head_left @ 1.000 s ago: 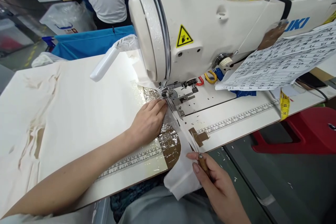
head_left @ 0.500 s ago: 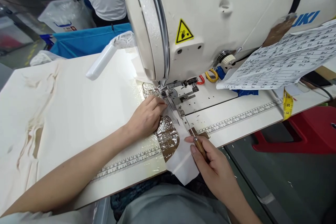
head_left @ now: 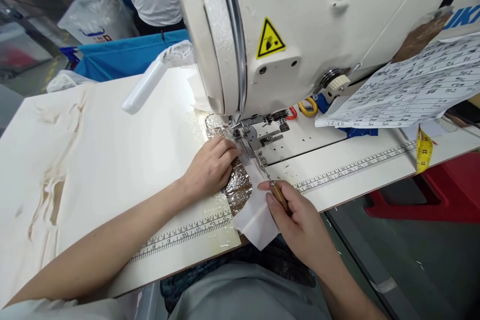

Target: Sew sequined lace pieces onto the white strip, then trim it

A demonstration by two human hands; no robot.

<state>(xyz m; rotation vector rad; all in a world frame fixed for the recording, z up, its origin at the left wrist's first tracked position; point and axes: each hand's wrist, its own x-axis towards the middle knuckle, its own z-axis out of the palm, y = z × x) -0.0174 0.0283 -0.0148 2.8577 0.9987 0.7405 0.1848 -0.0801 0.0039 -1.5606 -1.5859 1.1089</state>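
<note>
1 sewing machine [head_left: 307, 25]; L hand [head_left: 212, 167] half-curled at white cloth [head_left: 258, 222], can't tell if pinching it; R hand [head_left: 296, 217] closed round wood-handled awl [head_left: 279, 195], tip twd machine.

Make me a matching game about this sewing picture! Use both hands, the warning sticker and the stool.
Column one:
1. Left hand
2. Right hand
3. Warning sticker
4. Stool

Column two:
A. Holding a wooden-handled tool
B. Red
C. Stuck on the sewing machine
D. Fingers close to the presser foot

Right pairs: 1-D, 2-A, 3-C, 4-B.
</note>
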